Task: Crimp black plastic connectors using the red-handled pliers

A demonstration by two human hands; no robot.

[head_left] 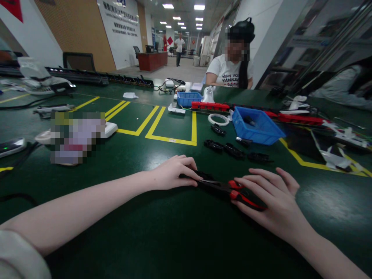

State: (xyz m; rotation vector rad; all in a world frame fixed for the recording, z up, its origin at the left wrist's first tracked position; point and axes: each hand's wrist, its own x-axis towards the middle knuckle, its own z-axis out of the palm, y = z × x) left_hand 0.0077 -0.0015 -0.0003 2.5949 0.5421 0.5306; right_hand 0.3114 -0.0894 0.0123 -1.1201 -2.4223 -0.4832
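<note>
My right hand point(269, 197) is wrapped round the red-and-black handles of a pair of pliers point(234, 190), whose jaws point left. Fingers of my left hand point(181, 172) pinch a small black part point(203, 175) at the tips of those jaws. Whether the jaws grip the part or only touch it, I cannot tell, and much of the part is hidden by my fingers. Beyond my hands lie several black plastic pieces, among them one piece point(234, 150) in the middle and another point(259, 157) to its right.
A blue bin point(257, 126) with a dark item inside stands behind the black pieces, beside a white tape roll point(218, 119). Farther back are a smaller blue bin point(188, 99) and a red strip point(209, 106). A person point(229, 66) sits across the green table point(162, 240).
</note>
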